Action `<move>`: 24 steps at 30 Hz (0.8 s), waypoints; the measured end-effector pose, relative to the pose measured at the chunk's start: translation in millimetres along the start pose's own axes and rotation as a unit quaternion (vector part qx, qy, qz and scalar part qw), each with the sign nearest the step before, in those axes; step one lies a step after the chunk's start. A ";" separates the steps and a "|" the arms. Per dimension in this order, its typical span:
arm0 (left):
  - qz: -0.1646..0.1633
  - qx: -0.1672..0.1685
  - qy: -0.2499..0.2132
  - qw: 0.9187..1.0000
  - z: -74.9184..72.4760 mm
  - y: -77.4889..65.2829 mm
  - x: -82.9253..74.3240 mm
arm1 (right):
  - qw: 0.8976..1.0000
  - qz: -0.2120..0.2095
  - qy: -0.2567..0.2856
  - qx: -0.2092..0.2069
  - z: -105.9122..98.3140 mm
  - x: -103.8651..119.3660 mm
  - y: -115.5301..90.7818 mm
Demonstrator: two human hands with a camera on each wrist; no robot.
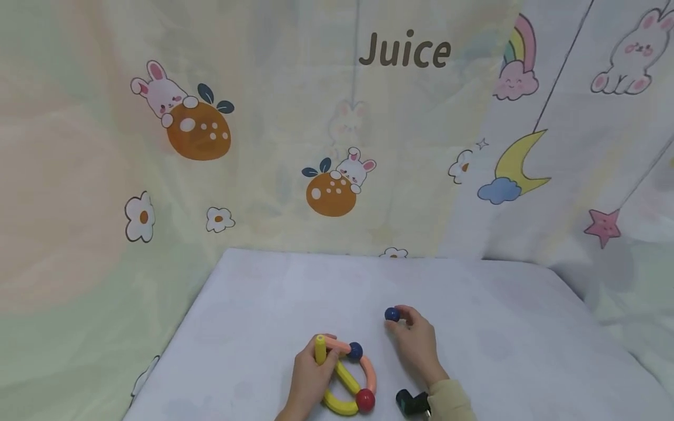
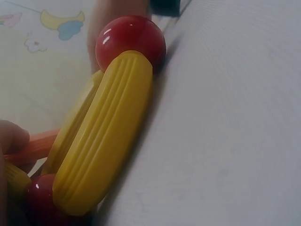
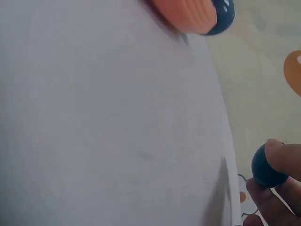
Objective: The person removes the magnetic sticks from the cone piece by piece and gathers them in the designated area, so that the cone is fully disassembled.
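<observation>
Hands: well apart, both occupied. Your left hand (image 1: 310,374) is slanting in from the near side, gripping the left part of a stick-and-ball frame (image 1: 348,378); your thumb is lying against a straight pink stick (image 1: 339,346), and a yellow stick (image 1: 320,351) is showing its bare end beside it. Your right hand (image 1: 419,349) is angling inward from a cream sleeve (image 1: 451,400), fingertips pinching a loose blue ball (image 1: 392,314) between thumb and fingers. The ball is sitting beyond and to the right of the frame, not touching it.

Frame, in your left grip over the white table (image 1: 268,298): a second blue ball (image 1: 356,351) is joining the straight pink stick to a curved pink stick (image 1: 371,373); a red ball (image 1: 365,400) is meeting that curve and a curved yellow stick (image 1: 339,405) at the near right. The left wrist view is showing another red ball (image 2: 42,195) close by your fingers.
</observation>
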State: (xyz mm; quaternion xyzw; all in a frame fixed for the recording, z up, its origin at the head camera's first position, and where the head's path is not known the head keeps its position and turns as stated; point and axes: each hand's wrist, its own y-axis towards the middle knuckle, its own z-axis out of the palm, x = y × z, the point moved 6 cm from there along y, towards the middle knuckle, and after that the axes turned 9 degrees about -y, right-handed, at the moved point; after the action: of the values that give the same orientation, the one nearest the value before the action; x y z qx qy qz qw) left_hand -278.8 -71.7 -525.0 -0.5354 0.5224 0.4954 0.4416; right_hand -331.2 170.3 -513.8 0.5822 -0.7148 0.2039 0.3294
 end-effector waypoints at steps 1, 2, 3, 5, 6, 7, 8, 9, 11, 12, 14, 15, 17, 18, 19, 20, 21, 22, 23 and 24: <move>-0.004 -0.001 -0.002 1.000 -0.3 -0.1 1.1 | 1.000 -0.003 -0.001 0.008 2.0 0.5 5.9; -0.005 0.000 -0.005 1.000 -0.4 -0.6 1.3 | 1.000 -0.007 -0.003 0.014 4.2 1.1 11.4; -0.005 0.001 -0.006 1.000 -0.6 -0.9 1.5 | 1.000 -0.010 -0.003 0.019 6.5 1.8 16.1; -0.006 0.002 -0.007 1.000 -0.6 -1.3 2.1 | 1.000 -0.015 -0.007 0.025 10.6 4.4 24.0; -0.006 0.002 -0.008 1.000 -0.7 -1.4 2.3 | 0.999 -0.017 -0.009 0.027 12.6 5.9 27.4; -0.005 0.003 -0.010 1.000 -0.7 -1.4 2.7 | 0.999 -0.017 -0.011 0.029 14.4 7.3 30.2; -0.003 0.003 -0.012 1.000 -1.0 -1.1 2.9 | 0.999 -0.017 -0.014 0.031 16.5 8.5 33.0; -0.001 0.004 -0.013 1.000 -1.3 -0.7 3.3 | 0.999 -0.017 -0.017 0.032 18.5 9.9 35.4; -0.004 0.005 -0.020 1.000 -1.6 -0.3 4.7 | 0.999 -0.018 -0.023 0.031 21.8 11.4 38.3; -0.006 0.006 -0.023 1.000 -1.7 -0.2 5.0 | 0.999 -0.017 -0.025 0.029 23.0 12.1 39.3; -0.013 0.012 -0.032 0.999 0.0 -0.5 6.2 | 0.999 -0.016 -0.032 0.023 23.6 11.1 39.5; -0.019 0.014 -0.035 0.999 0.6 -0.7 6.8 | 0.999 -0.017 -0.035 0.019 23.6 10.9 39.4; -0.024 0.015 -0.035 0.999 1.1 -0.8 6.1 | 0.999 -0.018 -0.041 0.013 23.7 10.6 39.3; -0.025 0.014 -0.035 0.999 0.9 -0.8 5.6 | 0.999 -0.020 -0.044 0.011 23.7 11.2 39.2; -0.027 0.012 -0.036 0.999 0.5 -0.9 5.2 | 0.999 -0.021 -0.045 0.010 24.1 11.4 39.2; -0.028 0.012 -0.036 0.999 0.2 -0.9 5.0 | 0.999 -0.021 -0.045 0.010 24.3 11.9 39.2; -0.027 0.010 -0.035 0.999 -0.3 -0.9 4.6 | 0.999 -0.021 -0.045 0.010 24.6 12.2 39.2; -0.025 0.008 -0.034 0.999 -0.7 -0.7 4.4 | 0.999 -0.019 -0.045 0.010 25.0 12.4 39.1; -0.026 0.007 -0.036 0.999 -1.0 -0.7 4.8 | 0.999 -0.017 -0.044 0.011 25.2 12.6 39.0; -0.027 0.007 -0.039 0.999 -1.1 -0.7 5.3 | 0.999 -0.016 -0.044 0.012 25.6 12.3 39.0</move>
State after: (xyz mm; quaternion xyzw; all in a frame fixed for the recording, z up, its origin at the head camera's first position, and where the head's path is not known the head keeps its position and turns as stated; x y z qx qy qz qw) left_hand -278.2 -73.3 -530.1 -0.5269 0.4933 0.5001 0.4785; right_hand -376.2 153.8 -519.4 0.6055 -0.7168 0.1816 0.2941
